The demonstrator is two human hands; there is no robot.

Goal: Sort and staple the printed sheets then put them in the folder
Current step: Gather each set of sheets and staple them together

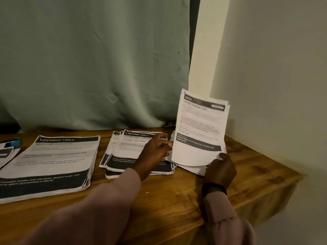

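The right hand [220,167] pinches the upright white printed sheets [200,128] at their bottom edge; the left hand's [155,147] curled fingers touch them from nine o'clock, over the fanned middle pile [127,151] on the wooden counter [177,200].

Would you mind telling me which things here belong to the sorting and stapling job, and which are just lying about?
Part of the job:
- raised sheets, held up by the right hand
- middle stack, under the left hand
- large stack at the left

Just there:
- green curtain
- wooden table
- blue object at the far left, too blurred to identify
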